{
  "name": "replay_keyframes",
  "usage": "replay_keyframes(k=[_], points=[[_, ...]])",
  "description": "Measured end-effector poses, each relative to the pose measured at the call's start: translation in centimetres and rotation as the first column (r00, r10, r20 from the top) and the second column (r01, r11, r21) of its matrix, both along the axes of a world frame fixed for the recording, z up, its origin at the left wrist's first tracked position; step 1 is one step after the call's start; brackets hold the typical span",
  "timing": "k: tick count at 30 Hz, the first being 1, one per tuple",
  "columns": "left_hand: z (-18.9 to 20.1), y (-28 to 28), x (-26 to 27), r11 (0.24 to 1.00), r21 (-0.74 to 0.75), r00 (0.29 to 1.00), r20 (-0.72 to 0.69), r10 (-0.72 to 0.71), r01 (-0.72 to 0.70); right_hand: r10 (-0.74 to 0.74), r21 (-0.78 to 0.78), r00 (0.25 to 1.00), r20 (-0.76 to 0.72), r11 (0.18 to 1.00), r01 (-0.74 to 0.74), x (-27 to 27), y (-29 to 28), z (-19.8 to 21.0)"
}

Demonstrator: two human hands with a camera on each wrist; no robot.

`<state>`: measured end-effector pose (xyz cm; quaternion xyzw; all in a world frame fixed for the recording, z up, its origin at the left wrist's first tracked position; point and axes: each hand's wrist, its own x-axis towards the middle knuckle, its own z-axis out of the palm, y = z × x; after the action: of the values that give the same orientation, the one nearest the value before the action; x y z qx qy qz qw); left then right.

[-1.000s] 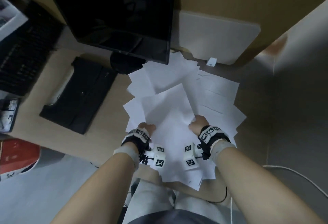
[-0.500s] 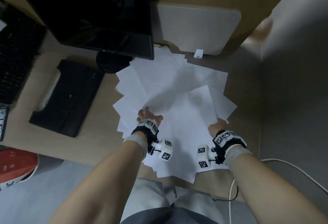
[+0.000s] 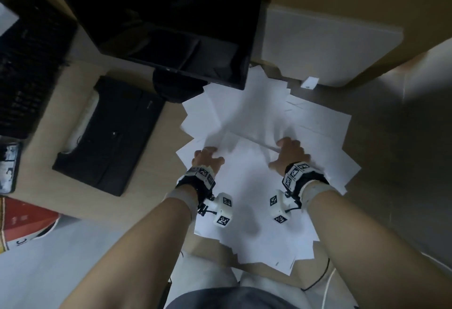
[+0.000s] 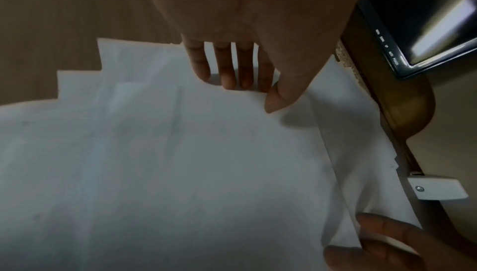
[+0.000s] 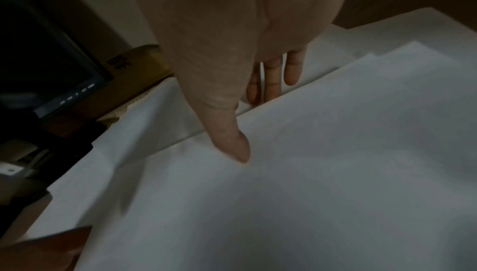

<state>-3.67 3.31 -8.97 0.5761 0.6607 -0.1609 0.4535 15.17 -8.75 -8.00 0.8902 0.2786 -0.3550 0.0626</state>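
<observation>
Fingers tucked behind the sheet show clearly only in wrist views.

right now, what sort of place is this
Probably an office desk: a dark monitor on its stand, a black keyboard beside it, and a fanned pile of white paper sheets spread over the wooden desktop.

A dark monitor stands at the back of a wooden desk. A flat black device lies left of its base, with a keyboard farther left. A white panel sits back right, and a red object lies lower left.
</observation>
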Motion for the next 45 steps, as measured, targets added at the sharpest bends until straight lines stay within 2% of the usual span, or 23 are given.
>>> replay_keyframes(k=[2, 5, 9, 11, 15, 17, 22, 25, 29, 31, 33, 35, 40, 45], points=[[-0.5, 0.5, -0.4, 0.999, -0.030, 1.000, 0.012, -0.018, 0.019, 0.022, -0.093, 0.999, -0.036, 0.995, -0.025, -0.7, 0.2, -0.2], [-0.8, 0.6, -0.6, 0.997, -0.053, 0.999, 0.006, -0.048, 0.048, -0.003, -0.145, 0.987, -0.163, 0.989, -0.021, -1.4, -0.6, -0.7], [0.2, -0.4, -0.2, 0.998, -0.035, 0.999, -0.008, -0.048, 0.048, -0.092, -0.060, 0.932, -0.350, 0.995, 0.076, -1.6, -2.7, -0.2], [0.8, -1.2, -0.2, 1.000, -0.009, 0.998, -0.066, -0.023, 0.023, -0.144, 0.028, 0.927, -0.347, 0.986, 0.163, -1.4, -3.9, 0.1], [2.2, -2.5, -0.7, 0.981, 0.110, 0.973, -0.151, 0.173, -0.157, -0.300, 0.212, 0.912, -0.279, 0.907, 0.363, 0.5, -5.4, 0.8], [2.1, -2.7, -0.7, 0.973, 0.089, 0.970, -0.104, 0.221, -0.213, -0.363, 0.225, 0.889, -0.280, 0.875, 0.428, 1.5, -5.5, 0.8], [1.1, -1.6, 0.8, 0.985, -0.087, 0.988, 0.011, 0.152, -0.151, -0.327, 0.233, 0.909, -0.257, 0.892, 0.387, 2.4, -3.2, -0.1], [1.5, 0.0, 2.0, 0.979, -0.058, 0.977, 0.080, 0.198, -0.194, -0.339, 0.267, 0.911, -0.235, 0.879, 0.395, 2.9, -0.3, -0.4], [0.4, 3.3, 4.0, 0.956, -0.093, 0.947, 0.144, 0.288, -0.277, -0.369, 0.307, 0.925, -0.089, 0.873, 0.378, 4.2, 3.4, -1.0], [-0.7, 4.8, 4.9, 0.930, -0.150, 0.916, 0.179, 0.360, -0.336, -0.413, 0.281, 0.898, -0.150, 0.853, 0.439, 4.5, 4.7, -1.1], [-1.5, 5.8, 5.3, 0.906, -0.199, 0.894, 0.183, 0.409, -0.374, -0.415, 0.209, 0.895, -0.162, 0.872, 0.443, 4.6, 5.7, -1.2], [-2.9, 6.7, 5.4, 0.904, -0.233, 0.900, 0.170, 0.402, -0.360, -0.410, 0.176, 0.899, -0.152, 0.884, 0.433, 4.8, 6.3, -1.4], [0.1, 6.9, 5.3, 0.939, -0.197, 0.938, 0.152, 0.312, -0.281, -0.385, 0.120, 0.874, -0.297, 0.893, 0.435, 4.6, 6.2, -1.9], [1.2, 5.2, 4.3, 0.973, -0.137, 0.959, 0.190, 0.209, -0.185, -0.382, 0.344, 0.884, -0.269, 0.819, 0.458, 3.6, 4.5, -0.7]])
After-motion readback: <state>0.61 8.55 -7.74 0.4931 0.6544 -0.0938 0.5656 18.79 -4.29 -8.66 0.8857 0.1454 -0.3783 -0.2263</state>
